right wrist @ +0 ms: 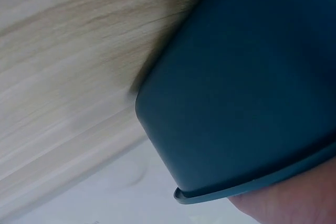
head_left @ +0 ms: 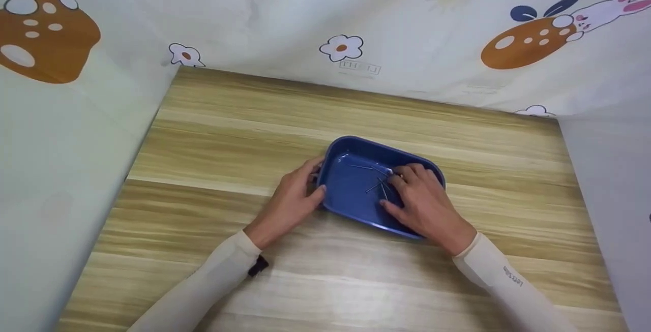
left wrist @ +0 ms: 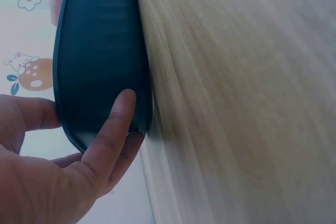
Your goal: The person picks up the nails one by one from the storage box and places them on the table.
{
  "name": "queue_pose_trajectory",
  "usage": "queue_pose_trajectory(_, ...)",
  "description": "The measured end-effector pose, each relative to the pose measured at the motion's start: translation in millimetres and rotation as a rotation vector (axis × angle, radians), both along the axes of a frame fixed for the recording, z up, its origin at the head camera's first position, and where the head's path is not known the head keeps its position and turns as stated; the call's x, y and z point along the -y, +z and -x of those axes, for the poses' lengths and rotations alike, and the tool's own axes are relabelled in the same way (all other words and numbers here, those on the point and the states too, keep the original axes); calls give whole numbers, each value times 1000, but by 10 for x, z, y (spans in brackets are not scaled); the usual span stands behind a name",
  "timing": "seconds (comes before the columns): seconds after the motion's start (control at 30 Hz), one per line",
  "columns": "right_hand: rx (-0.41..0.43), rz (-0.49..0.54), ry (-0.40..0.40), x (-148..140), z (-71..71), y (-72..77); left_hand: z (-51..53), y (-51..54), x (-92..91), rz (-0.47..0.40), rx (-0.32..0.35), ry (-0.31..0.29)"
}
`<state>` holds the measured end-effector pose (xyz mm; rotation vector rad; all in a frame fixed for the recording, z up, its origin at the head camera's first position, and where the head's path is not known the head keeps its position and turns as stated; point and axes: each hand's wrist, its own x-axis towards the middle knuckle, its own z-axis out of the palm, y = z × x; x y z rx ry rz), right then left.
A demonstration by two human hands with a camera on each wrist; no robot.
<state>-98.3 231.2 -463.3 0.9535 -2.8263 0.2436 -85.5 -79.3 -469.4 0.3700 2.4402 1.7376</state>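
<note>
A blue tray (head_left: pixel 346 179) lies on the wooden table with several thin metal pieces like nails or pins (head_left: pixel 374 188) in its middle and right part. At its left end, my left hand (head_left: pixel 292 197) holds the wall; in the left wrist view the fingers of that hand (left wrist: pixel 68 166) lie along the outer side of the tray (left wrist: pixel 100 45). My right hand (head_left: pixel 424 200) reaches over the near right rim into the tray, fingers bent down beside the metal pieces, thumb apart from them. In the right wrist view the tray wall (right wrist: pixel 236 87) hides most of this hand (right wrist: pixel 299 200).
Wooden table surface (head_left: pixel 229 144) surrounds the tray. A patterned white sheet (head_left: pixel 285 22) hangs behind the table's far edge, with pale walls at left and right. A small black object (head_left: pixel 258 266) sits by the left sleeve's cuff.
</note>
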Motion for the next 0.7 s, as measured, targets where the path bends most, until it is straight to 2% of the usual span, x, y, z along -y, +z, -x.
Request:
queue_pose_trajectory(0.2, -38, 3, 26, 20, 11, -30, -3, 15, 2, 21, 1, 4)
queue_pose_trajectory(0.37, -64, -2, 51, 34, 27, -69, -3, 7, 0, -14, 20, -13)
queue_pose_trajectory(0.7, -56, -17, 52, 57, 42, -75, -2, -8, -6, -20, 8, -11)
